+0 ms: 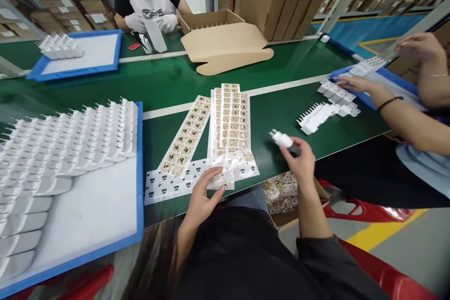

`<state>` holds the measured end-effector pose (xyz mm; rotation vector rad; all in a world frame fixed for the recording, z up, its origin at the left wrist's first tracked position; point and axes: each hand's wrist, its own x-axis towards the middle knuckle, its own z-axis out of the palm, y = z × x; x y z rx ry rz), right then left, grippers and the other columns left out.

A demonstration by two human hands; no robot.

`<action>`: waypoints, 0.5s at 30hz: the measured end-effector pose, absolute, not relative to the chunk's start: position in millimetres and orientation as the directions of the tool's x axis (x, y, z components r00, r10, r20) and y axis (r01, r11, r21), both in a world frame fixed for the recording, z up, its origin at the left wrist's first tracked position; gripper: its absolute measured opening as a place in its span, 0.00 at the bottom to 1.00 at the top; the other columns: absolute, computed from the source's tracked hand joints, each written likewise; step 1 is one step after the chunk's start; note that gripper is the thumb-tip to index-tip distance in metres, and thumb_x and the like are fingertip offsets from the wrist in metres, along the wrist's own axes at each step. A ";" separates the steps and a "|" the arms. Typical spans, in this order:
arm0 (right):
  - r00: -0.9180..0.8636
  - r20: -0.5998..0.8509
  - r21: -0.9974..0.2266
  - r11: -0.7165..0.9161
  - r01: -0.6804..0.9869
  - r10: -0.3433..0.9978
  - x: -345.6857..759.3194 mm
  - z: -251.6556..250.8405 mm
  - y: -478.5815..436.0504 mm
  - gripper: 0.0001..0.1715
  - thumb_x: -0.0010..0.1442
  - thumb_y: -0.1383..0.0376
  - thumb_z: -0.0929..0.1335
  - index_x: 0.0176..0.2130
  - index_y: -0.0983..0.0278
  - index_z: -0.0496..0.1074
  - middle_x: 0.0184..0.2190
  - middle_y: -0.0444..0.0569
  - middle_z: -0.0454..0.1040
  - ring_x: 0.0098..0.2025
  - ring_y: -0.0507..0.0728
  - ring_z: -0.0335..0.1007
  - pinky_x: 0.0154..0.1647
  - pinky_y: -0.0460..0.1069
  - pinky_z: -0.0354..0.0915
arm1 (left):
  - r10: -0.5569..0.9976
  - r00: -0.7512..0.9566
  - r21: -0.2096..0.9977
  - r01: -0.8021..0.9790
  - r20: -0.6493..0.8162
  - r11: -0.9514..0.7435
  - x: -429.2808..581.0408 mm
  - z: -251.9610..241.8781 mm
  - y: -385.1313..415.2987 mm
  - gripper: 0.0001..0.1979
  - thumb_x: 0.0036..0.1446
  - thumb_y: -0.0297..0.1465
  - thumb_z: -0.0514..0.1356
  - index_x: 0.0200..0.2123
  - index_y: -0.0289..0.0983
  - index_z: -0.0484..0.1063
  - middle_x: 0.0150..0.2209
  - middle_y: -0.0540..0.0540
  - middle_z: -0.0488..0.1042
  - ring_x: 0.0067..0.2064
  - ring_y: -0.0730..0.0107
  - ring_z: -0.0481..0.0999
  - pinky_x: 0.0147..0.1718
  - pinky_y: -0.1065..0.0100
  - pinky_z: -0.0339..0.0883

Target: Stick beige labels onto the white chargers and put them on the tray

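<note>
My right hand (301,161) pinches a white plug-in charger (282,139) between thumb and fingers, its two prongs pointing up and left above the green bench. My left hand (204,197) rests at the bench's near edge, thumb and fingers apart, touching the lower end of a clear film (228,168). Beyond it lie overlapping sticker sheets (234,117) with rows of tan labels. One more tan label sheet (186,136) slants to the left. Under them is a white sheet with dark marks (168,185).
On the left, a blue-rimmed tray (139,197) holds many white chargers (87,145). A co-worker's hands (358,83) handle chargers at right, near a loose row of chargers (318,116). Across the bench, a gloved person works beside an open carton (225,37). Below sits a box of scraps (281,192).
</note>
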<state>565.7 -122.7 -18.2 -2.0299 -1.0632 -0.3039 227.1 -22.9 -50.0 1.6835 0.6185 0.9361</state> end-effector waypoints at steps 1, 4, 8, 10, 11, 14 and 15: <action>0.672 0.536 -0.544 -0.399 0.738 0.511 585.0 -19.7 -123.2 0.27 0.59 0.50 0.72 0.52 0.63 0.74 0.42 0.55 0.78 0.44 0.64 0.74 0.49 0.61 0.70 | 0.782 0.563 0.952 -0.032 0.268 -0.303 227.8 -49.4 -22.6 0.19 0.65 0.32 0.63 0.59 0.45 0.72 0.61 0.40 0.73 0.66 0.54 0.70 0.66 0.50 0.64; 0.708 0.539 -0.490 -0.514 0.704 0.456 624.3 -25.7 -121.8 0.29 0.57 0.48 0.71 0.50 0.65 0.74 0.37 0.54 0.76 0.41 0.64 0.71 0.49 0.62 0.69 | 0.790 0.561 0.952 0.013 0.247 -0.307 230.4 -47.1 -21.4 0.17 0.65 0.33 0.62 0.57 0.45 0.73 0.59 0.41 0.75 0.63 0.55 0.72 0.65 0.52 0.65; 0.629 0.647 -0.396 -0.514 0.761 0.432 627.4 -29.3 -119.3 0.32 0.57 0.48 0.71 0.51 0.68 0.74 0.44 0.61 0.73 0.42 0.65 0.69 0.49 0.63 0.69 | 0.820 0.507 0.952 -0.004 0.265 -0.305 231.4 -44.4 -23.2 0.12 0.66 0.33 0.61 0.52 0.42 0.75 0.53 0.41 0.78 0.58 0.58 0.77 0.60 0.55 0.70; 0.570 0.719 -0.380 -0.463 0.801 0.396 610.7 -25.3 -117.6 0.31 0.59 0.49 0.71 0.53 0.69 0.74 0.48 0.63 0.72 0.47 0.66 0.69 0.49 0.62 0.69 | 0.838 0.471 0.955 -0.039 0.277 -0.294 230.6 -40.1 -26.2 0.09 0.67 0.33 0.60 0.49 0.41 0.76 0.49 0.41 0.79 0.51 0.61 0.80 0.53 0.59 0.74; 0.536 0.732 -0.377 -0.406 0.833 0.420 599.0 -21.8 -116.0 0.28 0.61 0.51 0.70 0.53 0.67 0.74 0.49 0.62 0.72 0.48 0.66 0.70 0.49 0.61 0.70 | 0.845 0.450 0.954 -0.054 0.288 -0.296 230.7 -36.5 -27.5 0.08 0.67 0.33 0.60 0.47 0.41 0.76 0.47 0.41 0.79 0.48 0.63 0.80 0.50 0.60 0.76; 0.338 0.636 -0.368 -0.112 0.923 0.694 558.8 -9.2 -106.6 0.17 0.68 0.57 0.67 0.52 0.61 0.76 0.47 0.56 0.77 0.49 0.64 0.73 0.52 0.60 0.70 | 0.824 0.414 0.911 -0.035 0.388 -0.412 238.3 -21.9 -27.7 0.07 0.68 0.30 0.59 0.44 0.41 0.77 0.44 0.43 0.81 0.46 0.63 0.81 0.47 0.62 0.77; 0.238 0.569 -0.375 -0.009 0.927 0.787 546.2 -5.7 -102.0 0.15 0.69 0.59 0.66 0.52 0.59 0.76 0.47 0.55 0.78 0.50 0.63 0.73 0.53 0.61 0.70 | 0.791 0.430 0.875 0.003 0.436 -0.484 244.4 -17.1 -25.7 0.08 0.68 0.30 0.58 0.44 0.41 0.77 0.44 0.43 0.81 0.47 0.62 0.81 0.49 0.61 0.76</action>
